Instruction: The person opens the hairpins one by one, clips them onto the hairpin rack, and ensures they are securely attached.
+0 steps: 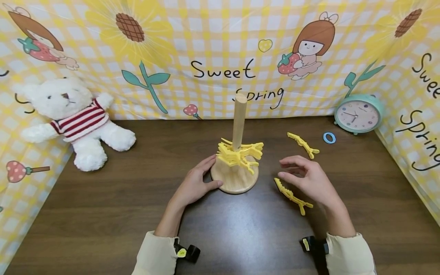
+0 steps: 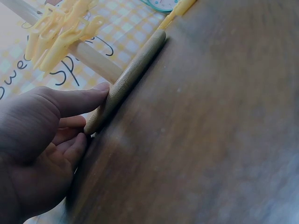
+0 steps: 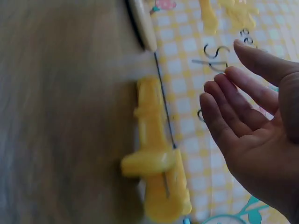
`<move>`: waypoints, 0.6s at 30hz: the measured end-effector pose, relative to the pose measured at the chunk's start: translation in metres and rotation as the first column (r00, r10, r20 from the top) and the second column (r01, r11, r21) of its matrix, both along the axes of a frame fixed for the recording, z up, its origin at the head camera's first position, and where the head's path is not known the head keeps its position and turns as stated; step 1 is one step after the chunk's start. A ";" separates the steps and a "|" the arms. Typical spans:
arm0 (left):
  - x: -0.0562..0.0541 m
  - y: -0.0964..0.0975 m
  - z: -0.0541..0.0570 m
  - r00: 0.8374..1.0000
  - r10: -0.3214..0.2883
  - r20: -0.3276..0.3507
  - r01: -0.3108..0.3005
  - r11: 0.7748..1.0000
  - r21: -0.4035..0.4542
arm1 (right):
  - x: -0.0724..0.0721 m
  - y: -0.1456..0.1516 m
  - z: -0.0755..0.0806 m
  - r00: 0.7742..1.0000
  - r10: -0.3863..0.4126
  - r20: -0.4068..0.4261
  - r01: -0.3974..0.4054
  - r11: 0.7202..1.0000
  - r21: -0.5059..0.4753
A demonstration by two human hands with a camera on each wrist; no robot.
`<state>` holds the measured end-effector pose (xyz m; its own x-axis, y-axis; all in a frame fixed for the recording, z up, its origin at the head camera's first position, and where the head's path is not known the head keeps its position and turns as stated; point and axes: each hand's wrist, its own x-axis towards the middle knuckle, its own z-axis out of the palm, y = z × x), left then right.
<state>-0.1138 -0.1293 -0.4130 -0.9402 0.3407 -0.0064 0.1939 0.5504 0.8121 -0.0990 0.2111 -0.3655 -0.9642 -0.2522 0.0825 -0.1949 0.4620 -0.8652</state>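
Note:
A wooden stand (image 1: 237, 181) has a round base and an upright post. Several yellow alligator hair clips (image 1: 238, 152) are bunched about the lower post. My left hand (image 1: 196, 184) grips the left edge of the base, thumb at the front and fingers farther back; in the left wrist view the thumb (image 2: 84, 100) presses the rim. To the right of the stand, my right hand (image 1: 311, 179) hovers with relaxed fingers and holds nothing. Below its fingertips lies one yellow hair clip (image 1: 292, 195), blurred in the right wrist view. Another yellow hair clip (image 1: 303, 145) lies farther back.
A blue ring (image 1: 329, 138) lies at the back right, near a mint-green alarm clock (image 1: 358, 114). At the back left sits a white teddy bear (image 1: 79, 118) in a striped shirt. A yellow checked cloth (image 1: 213, 42) hangs behind the dark wooden table (image 1: 103, 214).

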 end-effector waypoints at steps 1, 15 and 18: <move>0.000 0.000 0.000 1.000 0.000 -0.002 0.000 1.000 -0.003 | 0.000 0.003 -0.001 1.000 0.005 0.029 -0.005 1.000 0.001; 0.000 0.000 -0.001 1.000 0.002 -0.004 -0.002 1.000 -0.009 | 0.001 0.028 -0.004 0.970 0.143 0.197 -0.161 0.984 0.078; 0.000 0.000 -0.001 1.000 0.001 -0.003 -0.001 1.000 -0.012 | 0.001 0.031 -0.006 0.955 0.181 0.234 -0.204 0.976 0.081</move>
<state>-0.1142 -0.1293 -0.4136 -0.9406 0.3393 -0.0074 0.1959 0.5604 0.8047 -0.0982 0.2425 -0.3715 -0.8873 -0.4304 -0.1657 -0.0962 0.5241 -0.8462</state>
